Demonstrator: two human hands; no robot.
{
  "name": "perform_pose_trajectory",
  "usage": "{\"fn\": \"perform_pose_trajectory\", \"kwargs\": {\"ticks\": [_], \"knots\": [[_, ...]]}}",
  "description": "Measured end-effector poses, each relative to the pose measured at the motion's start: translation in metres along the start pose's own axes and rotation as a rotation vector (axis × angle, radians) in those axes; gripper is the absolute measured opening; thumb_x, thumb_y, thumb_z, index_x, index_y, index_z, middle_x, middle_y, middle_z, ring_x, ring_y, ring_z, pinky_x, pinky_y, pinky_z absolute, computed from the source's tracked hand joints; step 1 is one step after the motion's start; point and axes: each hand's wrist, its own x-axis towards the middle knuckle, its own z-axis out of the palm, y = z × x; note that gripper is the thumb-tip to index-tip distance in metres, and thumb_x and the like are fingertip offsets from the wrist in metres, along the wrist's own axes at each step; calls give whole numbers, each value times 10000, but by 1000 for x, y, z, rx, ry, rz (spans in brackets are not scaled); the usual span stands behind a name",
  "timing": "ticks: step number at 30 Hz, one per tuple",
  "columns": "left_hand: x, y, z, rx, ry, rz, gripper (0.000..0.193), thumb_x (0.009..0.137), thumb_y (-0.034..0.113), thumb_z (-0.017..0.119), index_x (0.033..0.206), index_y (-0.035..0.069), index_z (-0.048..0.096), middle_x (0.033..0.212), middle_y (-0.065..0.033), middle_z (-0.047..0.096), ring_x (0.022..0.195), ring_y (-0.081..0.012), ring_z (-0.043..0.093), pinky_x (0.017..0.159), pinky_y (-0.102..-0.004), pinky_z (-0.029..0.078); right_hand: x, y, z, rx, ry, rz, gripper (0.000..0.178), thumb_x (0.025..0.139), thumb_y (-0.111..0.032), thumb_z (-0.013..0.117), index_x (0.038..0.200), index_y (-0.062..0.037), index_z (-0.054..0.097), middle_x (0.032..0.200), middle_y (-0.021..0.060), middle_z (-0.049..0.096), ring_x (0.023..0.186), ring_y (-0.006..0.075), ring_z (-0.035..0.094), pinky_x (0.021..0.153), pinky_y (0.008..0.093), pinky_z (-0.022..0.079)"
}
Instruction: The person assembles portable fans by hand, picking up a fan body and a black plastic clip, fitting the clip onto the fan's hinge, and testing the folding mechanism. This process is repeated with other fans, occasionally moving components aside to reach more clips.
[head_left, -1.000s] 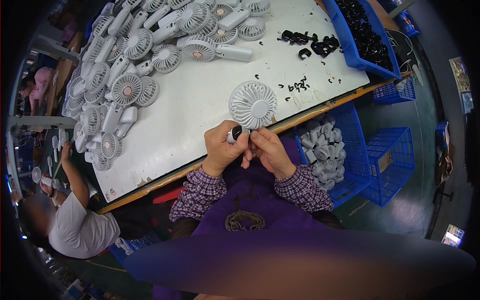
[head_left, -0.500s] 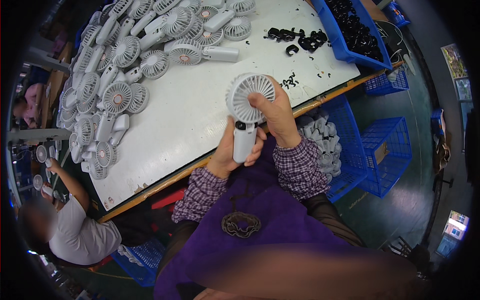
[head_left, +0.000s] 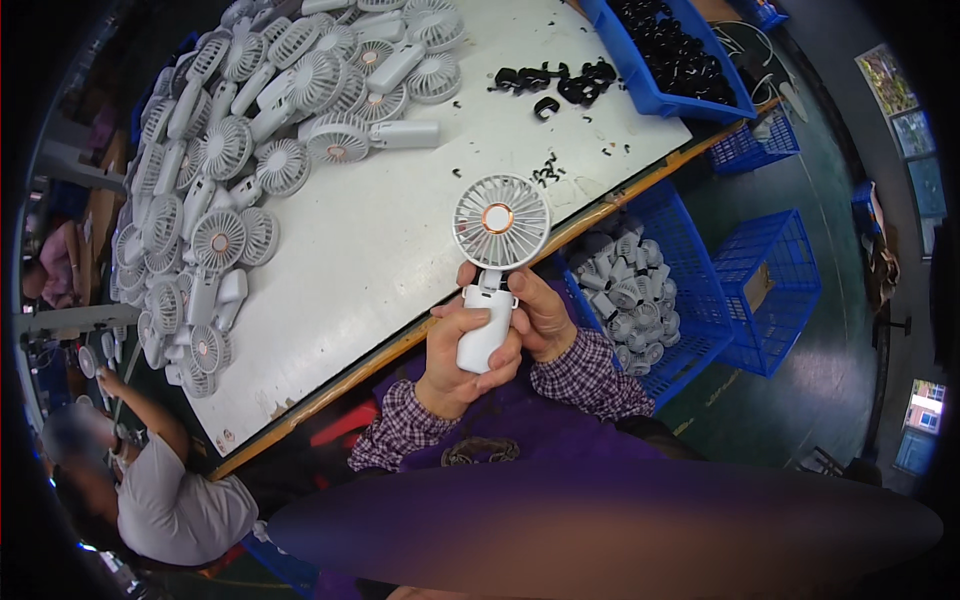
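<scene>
A white handheld fan [head_left: 498, 218] is held upright over the table's near edge, its round grille with an orange ring around the hub facing me. My left hand [head_left: 447, 358] wraps the fan's handle, thumb across its front. Close against the other side, my right hand [head_left: 543, 314] has its fingers at the black hinge between handle and fan head; its fingertips are partly hidden behind the fan. On the white table [head_left: 340, 250], a large heap of similar fans [head_left: 228, 145] lies to the left.
Black curved clips [head_left: 583, 85] and small black scraps [head_left: 546, 170] lie on the table's right. A blue bin [head_left: 632, 75] of black parts stands at its far right corner. Blue crates [head_left: 705, 285], one full of fans, stand below right. Another person [head_left: 180, 500] works at lower left.
My right hand has left the fan's grille and dropped to the hinge. The fan's front now faces me, and the fan has come slightly lower.
</scene>
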Motion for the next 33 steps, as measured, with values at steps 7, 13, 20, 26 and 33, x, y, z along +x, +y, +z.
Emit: {"fn": "perform_pose_trajectory", "kwargs": {"ticks": [7, 13, 20, 26, 33], "knots": [[39, -7, -6, 582, 113, -325, 378, 958, 242, 463, 1179, -64, 470, 822, -161, 648, 559, -134, 616, 374, -170, 406, -81, -50, -43, -194, 224, -496, 488, 869, -236, 585, 1251, 31, 445, 1142, 173, 563, 1057, 374, 578, 914, 475, 475], [29, 38, -29, 721, 315, 58, 227, 946, 178, 495, 915, -24, 595, 730, -83, 639, 524, -98, 591, 391, -165, 414, -225, -76, -278, -165, 1166, -402, 291, 917, -281, 503, 1070, -36, 541, 862, 128, 613, 712, 233, 592, 639, 370, 515], [19, 77, -58, 700, 443, 487, 188, 943, 175, 485, 911, 6, 559, 730, -61, 580, 539, -118, 543, 430, -213, 406, -271, -69, -353, -376, 1717, -169, 472, 862, -275, 621, 1252, -31, 513, 1086, 108, 584, 925, 254, 572, 720, 339, 486], [15, 61, -59, 1001, 552, 595, 173, 950, 170, 488, 909, 16, 556, 737, -58, 588, 552, -107, 551, 451, -208, 428, -110, -138, -150, -1028, 898, -578, 267, 881, -91, 606, 1125, 18, 614, 1018, 51, 621, 950, 134, 597, 837, 231, 468], [52, 64, -44, 1165, 523, 590, 156, 923, 170, 552, 906, 16, 573, 746, -59, 600, 574, -95, 555, 480, -204, 433, 89, -215, -72, -2161, 499, -1023, 470, 793, -341, 677, 1149, -44, 595, 1238, 192, 508, 1181, 383, 435, 971, 462, 345]]}}
